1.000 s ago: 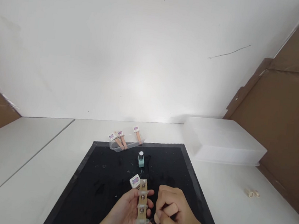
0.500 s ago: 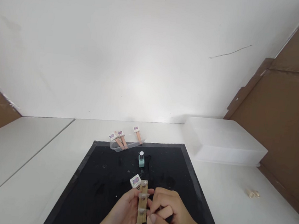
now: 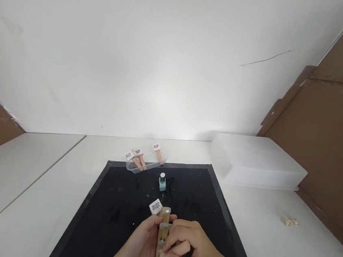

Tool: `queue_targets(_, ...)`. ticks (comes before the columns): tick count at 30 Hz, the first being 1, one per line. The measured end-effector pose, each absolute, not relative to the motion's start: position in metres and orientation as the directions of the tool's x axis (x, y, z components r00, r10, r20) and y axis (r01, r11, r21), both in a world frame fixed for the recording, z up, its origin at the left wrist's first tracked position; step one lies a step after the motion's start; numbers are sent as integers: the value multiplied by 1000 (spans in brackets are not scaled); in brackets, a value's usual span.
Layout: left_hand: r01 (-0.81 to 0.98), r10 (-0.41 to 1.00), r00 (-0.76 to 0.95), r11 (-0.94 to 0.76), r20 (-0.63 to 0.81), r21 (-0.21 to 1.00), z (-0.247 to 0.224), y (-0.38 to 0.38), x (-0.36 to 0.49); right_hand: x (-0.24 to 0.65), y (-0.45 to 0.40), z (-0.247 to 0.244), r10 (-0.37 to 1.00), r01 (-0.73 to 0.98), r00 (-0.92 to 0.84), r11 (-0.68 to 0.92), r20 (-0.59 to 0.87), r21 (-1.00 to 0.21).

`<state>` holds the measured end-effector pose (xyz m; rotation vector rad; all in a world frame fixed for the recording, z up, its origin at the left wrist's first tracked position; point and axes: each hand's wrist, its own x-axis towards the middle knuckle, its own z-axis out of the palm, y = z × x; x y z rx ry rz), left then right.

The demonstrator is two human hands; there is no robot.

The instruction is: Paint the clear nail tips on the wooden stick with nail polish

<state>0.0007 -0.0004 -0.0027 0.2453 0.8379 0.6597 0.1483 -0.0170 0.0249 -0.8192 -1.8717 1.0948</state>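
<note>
The left hand (image 3: 144,242), half-curled, cradles a wooden strip (image 3: 163,232) — brace it; the right hand (image 3: 200,248) pinches a pink handle (image 3: 181,248) — go lightly.

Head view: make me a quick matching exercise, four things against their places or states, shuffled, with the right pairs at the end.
1. bottle
2. tray
3. wooden strip
4. beige rings

A. held in the left hand
B. on the white table, right of the mat
C. mint green, standing on the black mat
D. clear, with pink sticks in it

Pairs: 1-C, 2-D, 3-A, 4-B
</note>
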Motion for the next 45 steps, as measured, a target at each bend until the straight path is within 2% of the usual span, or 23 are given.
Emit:
queue_targets(5,-451,630,497,775,-597,442,-5,0,1,148,-17,25,837,170,-474,391,273,-905)
queue_targets(20,-422,620,476,783,-624,456,-2,-2,1,149,-16,31,844,147,-424,422,329,-894)
queue_targets(31,-456,653,496,756,-572,468,-7,-1,1,149,-16,24,829,174,-466,429,310,-887)
queue_targets(45,-424,619,480,784,-621,453,3,-2,5,149,-15,25,857,225,-432,405,282,-886)
